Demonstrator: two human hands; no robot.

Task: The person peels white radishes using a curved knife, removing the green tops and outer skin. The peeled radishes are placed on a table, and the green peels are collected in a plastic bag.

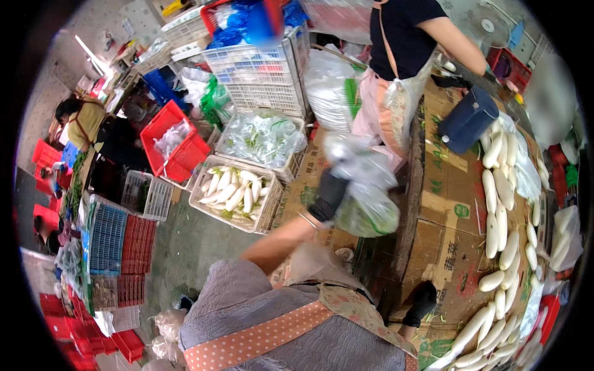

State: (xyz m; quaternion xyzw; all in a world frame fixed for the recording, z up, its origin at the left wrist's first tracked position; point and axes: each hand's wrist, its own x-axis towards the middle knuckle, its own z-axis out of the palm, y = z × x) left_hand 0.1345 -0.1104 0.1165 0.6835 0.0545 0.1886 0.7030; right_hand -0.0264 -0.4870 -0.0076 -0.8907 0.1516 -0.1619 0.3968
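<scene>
Head view: left hand (pixel 329 195) up and out front, gloved black, closed on a clear plastic bag (pixel 362 185); right hand (pixel 421 303) low by the table edge.

Head view detail: the bag hangs right against the left hand, spreading to its right and below it, greens visible in the lower part; image is motion-blurred, so exact finger grip can't be read beyond a closed hold on the bag's left side. Bag sits over the gap between a basket of white radishes (pixel 235 193) on the floor and the cardboard-covered table (pixel 448 185). Right hand, also in a dark glove, looks curled at the cardboard edge, apparently empty; can't tell more. White radishes (pixel 498 232) lie in a row along the table's right side, well apart from both hands. Another person in an apron (pixel 396 93) stands at the table's far end.
</scene>
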